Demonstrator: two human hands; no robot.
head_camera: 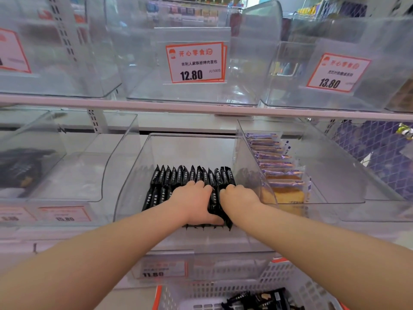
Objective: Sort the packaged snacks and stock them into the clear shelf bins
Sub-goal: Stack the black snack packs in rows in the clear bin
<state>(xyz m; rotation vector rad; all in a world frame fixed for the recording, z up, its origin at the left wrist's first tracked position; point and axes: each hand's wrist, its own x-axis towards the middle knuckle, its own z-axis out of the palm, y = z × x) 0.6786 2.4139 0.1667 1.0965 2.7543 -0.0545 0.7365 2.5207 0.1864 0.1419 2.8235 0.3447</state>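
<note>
Head view: two bare hands inside the middle clear plastic bin (134,175). Black glossy packets (192,175) stand upright in two rows; back row about twelve, just beyond the fingers. Left hand (196,202) and right hand (238,196) clench front-row packets pinched between them.

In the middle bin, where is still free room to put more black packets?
Bare floor lies behind the standing black packets, toward the middle bin back wall. The front is crowded: both the left hand and right hand press packets there.
</note>
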